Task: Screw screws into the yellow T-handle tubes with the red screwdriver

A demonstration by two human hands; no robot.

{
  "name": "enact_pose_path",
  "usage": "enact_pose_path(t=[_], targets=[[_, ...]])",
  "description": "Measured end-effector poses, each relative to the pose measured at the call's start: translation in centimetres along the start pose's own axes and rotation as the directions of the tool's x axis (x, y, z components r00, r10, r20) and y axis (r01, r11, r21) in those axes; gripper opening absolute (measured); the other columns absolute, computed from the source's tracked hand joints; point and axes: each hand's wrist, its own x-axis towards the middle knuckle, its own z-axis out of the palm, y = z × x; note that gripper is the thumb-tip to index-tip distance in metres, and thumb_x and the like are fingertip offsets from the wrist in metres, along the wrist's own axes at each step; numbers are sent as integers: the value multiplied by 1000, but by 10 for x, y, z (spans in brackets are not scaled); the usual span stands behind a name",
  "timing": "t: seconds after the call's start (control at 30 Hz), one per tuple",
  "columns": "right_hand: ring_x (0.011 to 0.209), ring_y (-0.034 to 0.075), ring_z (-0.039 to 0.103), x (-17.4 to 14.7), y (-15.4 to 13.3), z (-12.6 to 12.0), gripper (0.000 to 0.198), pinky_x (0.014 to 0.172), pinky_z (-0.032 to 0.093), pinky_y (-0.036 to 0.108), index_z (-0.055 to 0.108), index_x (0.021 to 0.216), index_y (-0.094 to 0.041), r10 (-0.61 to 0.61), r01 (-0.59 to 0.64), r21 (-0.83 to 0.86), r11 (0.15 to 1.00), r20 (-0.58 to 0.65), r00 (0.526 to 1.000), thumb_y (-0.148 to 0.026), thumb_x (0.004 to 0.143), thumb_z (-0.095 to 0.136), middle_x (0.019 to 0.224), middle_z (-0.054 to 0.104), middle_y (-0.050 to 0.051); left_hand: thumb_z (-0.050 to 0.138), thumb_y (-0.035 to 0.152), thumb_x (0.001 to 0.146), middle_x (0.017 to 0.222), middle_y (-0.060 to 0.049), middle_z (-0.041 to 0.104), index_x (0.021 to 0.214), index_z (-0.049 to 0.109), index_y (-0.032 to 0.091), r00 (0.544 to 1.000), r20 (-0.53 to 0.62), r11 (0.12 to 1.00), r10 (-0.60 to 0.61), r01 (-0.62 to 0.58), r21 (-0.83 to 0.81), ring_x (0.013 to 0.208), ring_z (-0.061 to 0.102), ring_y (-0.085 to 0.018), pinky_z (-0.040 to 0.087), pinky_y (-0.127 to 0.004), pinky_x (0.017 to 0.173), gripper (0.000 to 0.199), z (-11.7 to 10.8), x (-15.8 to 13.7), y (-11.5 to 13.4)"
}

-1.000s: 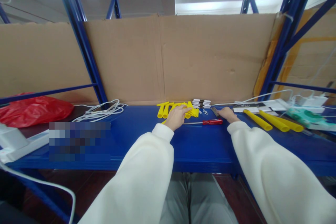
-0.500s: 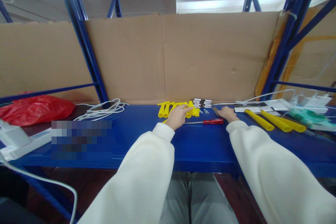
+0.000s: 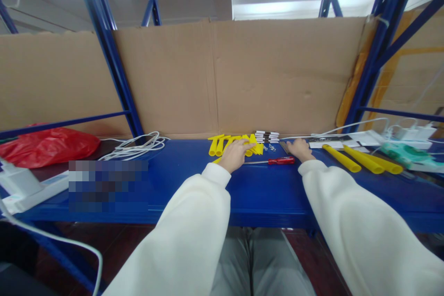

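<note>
Blue tabletop [image 3: 267, 194] beneath both hands [image 3: 233, 155], stretched forward, apart

yellow T-shaped tubular pieces [image 3: 219, 147]: lying in a close row, round open ends toward the near edge, partly covered | small dark-grey flat-looking piece [image 3: 284, 147]: right of that row, slanted, partly hidden

this looks like a workshop. a long, flat blue metal bench [image 3: 180, 185] runs along tall blue metal posts [image 3: 107, 51], with a big brown cardboard wall [image 3: 277, 74] behind. on the bench are a long red-handled metal screwdriver [image 3: 281, 160], little yellow tube-shaped parts [image 3: 212, 149] and thin looped white wires [image 3: 138, 149].
</note>
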Motion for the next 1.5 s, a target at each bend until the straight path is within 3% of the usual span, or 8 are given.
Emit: enact_pose_path(t=[0.17, 0.5, 0.73, 1.0, 1.17, 1.33, 1.4, 1.5], targets=[[130, 40, 50, -11, -10, -9, 46, 104, 42, 62, 57, 132, -9, -216, 226, 31, 974, -196, 957, -34, 96, 43, 137, 58, 26, 49, 3, 91, 138, -6, 67, 129, 72, 28, 997, 71, 999, 33, -35, 20, 124, 64, -22, 49, -38, 109, 51, -5, -1, 2], [149, 37, 33, -45, -48, -9, 67, 115, 13, 78, 39, 157, -25, -910, 858, -303, 414, -112, 399, -17, 91, 46, 155, 51, 14, 52, 7, 91, 134, -1, 70, 118, 77, 31, 990, 100, 995, 95, -92, -34, 123, 65, -19, 48, -37, 109, 44, -2, 1, 0], [142, 30, 48, -47, -53, -8, 59, 117, 11, 76, 59, 142, -23, -964, 929, -268, 256, 0, 266, -2, 89, 41, 136, 68, 12, 52, 7, 92, 133, -6, 70, 123, 75, 27, 993, 61, 987, 103, -95, -130, 123, 66, -21, 49, -39, 109, 43, 1, 2, -2], [125, 29, 63, -46, -50, -13, 51, 118, 2, 76, 68, 127, -21, -925, 907, -184, 379, -107, 365, -3, 89, 40, 125, 73, 13, 51, -1, 87, 132, -7, 71, 128, 72, 23, 1000, -26, 985, 3, -8, -173, 123, 66, -20, 49, -37, 110, 52, -1, 2, -2], [113, 28, 68, -45, -54, -11, 41, 118, 9, 75, 66, 124, -20, -759, 792, 90, 604, -236, 606, -11, 93, 40, 112, 76, 12, 51, 3, 89, 133, -7, 70, 127, 73, 23, 978, -37, 974, -206, 202, -102, 124, 65, -22, 49, -38, 110, 48, -5, 0, -1], [85, 21, 72, -52, -69, -16, 54, 101, 50, 51, 50, 142, -16, -383, 337, 614, 714, -61, 922, -13, 88, 56, 76, 73, 1, 53, 5, 89, 132, -6, 71, 128, 73, 25, 963, -34, 962, -268, 266, -65, 122, 66, -21, 51, -36, 107, 48, -7, 0, -1], [68, 17, 67, -55, -76, -21, 39, 83, 58, 35, 60, 126, -14, -222, 68, 750, 658, 107, 969, -10, 87, 59, 64, 66, -2, 52, 5, 89, 132, -6, 71, 129, 72, 25, 961, -32, 960, -276, 274, -65, 121, 66, -22, 51, -36, 106, 49, -7, 0, -2], [49, 10, 52, -58, -85, -30, 11, 67, 59, 29, 62, 94, -15, -84, -263, 814, 518, 354, 932, -7, 88, 57, 55, 54, -5, 52, 4, 89, 132, -6, 71, 130, 72, 25, 959, -30, 958, -281, 278, -71, 119, 67, -22, 53, -35, 104, 50, -6, 0, -2]])
